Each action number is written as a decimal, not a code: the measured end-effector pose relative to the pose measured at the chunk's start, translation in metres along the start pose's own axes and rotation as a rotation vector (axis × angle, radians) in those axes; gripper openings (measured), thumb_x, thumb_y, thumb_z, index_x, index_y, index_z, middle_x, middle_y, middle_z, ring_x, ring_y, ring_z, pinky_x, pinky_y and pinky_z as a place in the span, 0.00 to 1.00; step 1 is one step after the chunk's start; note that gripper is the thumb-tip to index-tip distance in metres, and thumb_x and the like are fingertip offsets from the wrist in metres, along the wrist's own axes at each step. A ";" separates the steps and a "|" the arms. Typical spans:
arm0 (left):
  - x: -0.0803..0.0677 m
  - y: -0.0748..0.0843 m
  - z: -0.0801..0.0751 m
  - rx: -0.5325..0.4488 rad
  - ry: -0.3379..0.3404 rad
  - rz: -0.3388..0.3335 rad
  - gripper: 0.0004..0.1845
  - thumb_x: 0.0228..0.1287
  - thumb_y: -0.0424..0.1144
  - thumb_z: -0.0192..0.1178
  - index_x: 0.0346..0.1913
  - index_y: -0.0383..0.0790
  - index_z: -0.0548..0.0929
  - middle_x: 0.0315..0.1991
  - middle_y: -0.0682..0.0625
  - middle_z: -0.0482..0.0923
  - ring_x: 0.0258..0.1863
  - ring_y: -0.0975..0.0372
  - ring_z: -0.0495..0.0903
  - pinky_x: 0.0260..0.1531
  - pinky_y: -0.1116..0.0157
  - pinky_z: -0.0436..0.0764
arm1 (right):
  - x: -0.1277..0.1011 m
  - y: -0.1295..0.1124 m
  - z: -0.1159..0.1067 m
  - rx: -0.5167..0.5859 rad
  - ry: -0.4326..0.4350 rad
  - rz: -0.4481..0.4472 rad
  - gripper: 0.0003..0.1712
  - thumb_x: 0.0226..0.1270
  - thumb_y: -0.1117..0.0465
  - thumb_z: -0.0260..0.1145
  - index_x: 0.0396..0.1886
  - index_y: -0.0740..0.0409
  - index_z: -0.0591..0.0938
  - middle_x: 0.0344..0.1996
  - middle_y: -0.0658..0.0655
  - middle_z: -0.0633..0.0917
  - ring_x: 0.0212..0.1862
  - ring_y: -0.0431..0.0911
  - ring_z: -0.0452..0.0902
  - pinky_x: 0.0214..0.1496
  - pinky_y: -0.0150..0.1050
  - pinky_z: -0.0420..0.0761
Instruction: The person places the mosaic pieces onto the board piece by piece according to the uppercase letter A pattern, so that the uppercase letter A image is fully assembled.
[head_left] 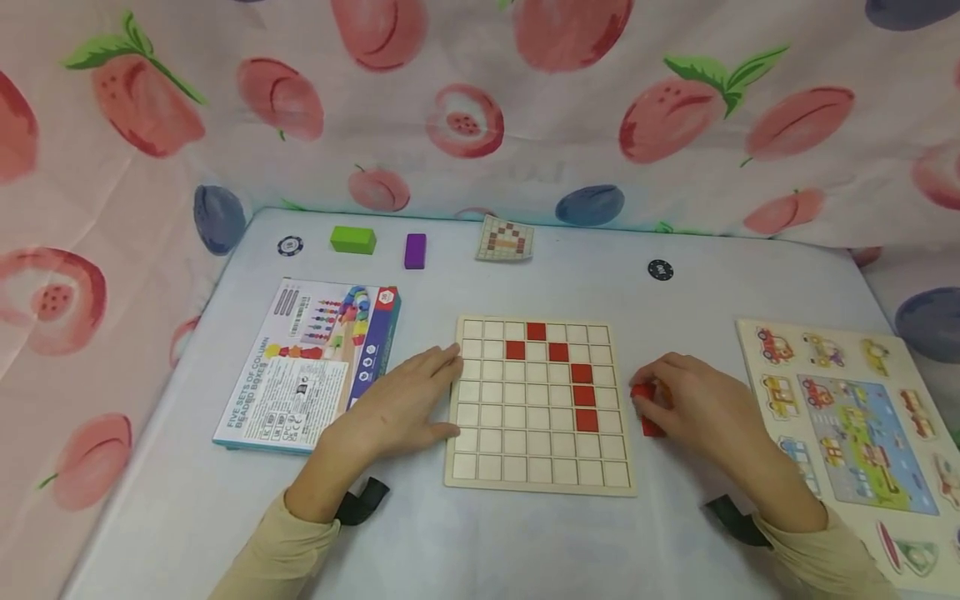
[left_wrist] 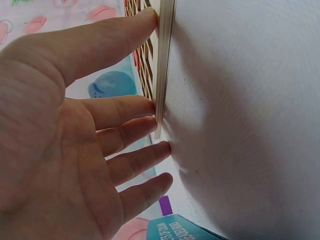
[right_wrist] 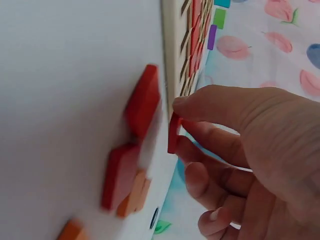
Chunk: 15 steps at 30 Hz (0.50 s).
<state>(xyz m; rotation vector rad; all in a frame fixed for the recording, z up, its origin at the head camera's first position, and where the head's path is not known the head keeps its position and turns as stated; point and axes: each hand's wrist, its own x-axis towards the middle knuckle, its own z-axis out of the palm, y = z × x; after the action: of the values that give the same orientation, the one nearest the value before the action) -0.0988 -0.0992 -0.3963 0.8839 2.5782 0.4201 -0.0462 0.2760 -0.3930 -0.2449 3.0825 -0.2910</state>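
– How do things sit around the grid board (head_left: 504, 442)?
– The left hand (head_left: 393, 412) has its fingers extended, touching the board's left edge. The right hand (head_left: 705, 408) pinches a red tile (right_wrist: 173, 134) between thumb and fingers, just off the board's right edge, near loose red tiles (right_wrist: 120, 172).
– How will that tile handle?
– Light and stiff, I'd guess, perhaps slick; hold it by opposite edges, leaving its underside free.
– And farther out?
– A patterned card (head_left: 505, 239), beyond the board's far edge.
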 end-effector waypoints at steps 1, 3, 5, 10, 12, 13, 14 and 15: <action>0.000 0.000 0.000 -0.001 -0.001 -0.001 0.48 0.65 0.50 0.75 0.81 0.33 0.66 0.86 0.41 0.58 0.85 0.44 0.59 0.85 0.47 0.63 | 0.002 -0.003 0.000 0.006 0.012 -0.010 0.12 0.60 0.57 0.81 0.43 0.52 0.91 0.36 0.51 0.88 0.32 0.41 0.74 0.28 0.32 0.72; 0.000 0.000 -0.001 -0.003 -0.002 -0.001 0.48 0.65 0.50 0.75 0.81 0.33 0.66 0.86 0.41 0.58 0.85 0.44 0.59 0.86 0.47 0.63 | 0.007 -0.012 0.002 0.018 0.032 -0.036 0.12 0.60 0.57 0.80 0.43 0.52 0.91 0.39 0.51 0.89 0.34 0.42 0.77 0.30 0.35 0.76; 0.000 0.000 -0.001 -0.003 -0.001 -0.001 0.47 0.65 0.50 0.75 0.81 0.33 0.66 0.86 0.41 0.58 0.85 0.44 0.60 0.86 0.47 0.63 | 0.015 -0.023 0.004 0.028 0.038 -0.076 0.12 0.61 0.57 0.79 0.44 0.51 0.91 0.44 0.52 0.91 0.38 0.44 0.81 0.33 0.38 0.81; -0.001 0.000 -0.002 -0.004 -0.001 0.002 0.47 0.66 0.50 0.75 0.81 0.33 0.66 0.86 0.41 0.57 0.85 0.44 0.59 0.86 0.47 0.63 | 0.040 -0.057 0.014 0.081 -0.009 -0.169 0.09 0.64 0.56 0.77 0.43 0.46 0.91 0.46 0.50 0.91 0.43 0.44 0.84 0.36 0.39 0.85; 0.000 -0.001 -0.001 -0.007 -0.004 0.001 0.47 0.66 0.51 0.75 0.81 0.33 0.66 0.86 0.41 0.57 0.85 0.44 0.59 0.86 0.47 0.63 | 0.051 -0.071 0.017 0.094 -0.029 -0.206 0.08 0.64 0.55 0.78 0.43 0.45 0.91 0.45 0.50 0.91 0.44 0.44 0.85 0.36 0.39 0.86; 0.000 0.000 -0.001 -0.008 -0.005 0.001 0.47 0.66 0.51 0.74 0.81 0.33 0.66 0.86 0.41 0.57 0.85 0.44 0.59 0.86 0.47 0.62 | 0.056 -0.077 0.018 0.097 -0.038 -0.230 0.08 0.65 0.54 0.78 0.43 0.45 0.91 0.45 0.50 0.91 0.44 0.45 0.86 0.37 0.40 0.87; 0.000 0.000 -0.001 -0.009 -0.007 -0.001 0.47 0.66 0.51 0.74 0.81 0.33 0.66 0.86 0.41 0.57 0.85 0.44 0.58 0.86 0.47 0.62 | 0.060 -0.084 0.020 0.096 -0.049 -0.254 0.08 0.65 0.54 0.78 0.43 0.45 0.91 0.45 0.49 0.91 0.45 0.45 0.86 0.38 0.40 0.87; 0.001 0.000 -0.001 -0.011 -0.008 -0.003 0.47 0.66 0.51 0.74 0.81 0.34 0.66 0.86 0.42 0.57 0.85 0.44 0.58 0.86 0.47 0.62 | 0.065 -0.090 0.021 0.095 -0.056 -0.275 0.08 0.65 0.54 0.78 0.42 0.45 0.91 0.44 0.49 0.91 0.43 0.44 0.86 0.37 0.39 0.87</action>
<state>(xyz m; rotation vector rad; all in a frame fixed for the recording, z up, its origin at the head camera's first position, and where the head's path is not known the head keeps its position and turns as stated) -0.0998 -0.0992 -0.3961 0.8763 2.5672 0.4282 -0.0951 0.1745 -0.3981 -0.6631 2.9660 -0.4291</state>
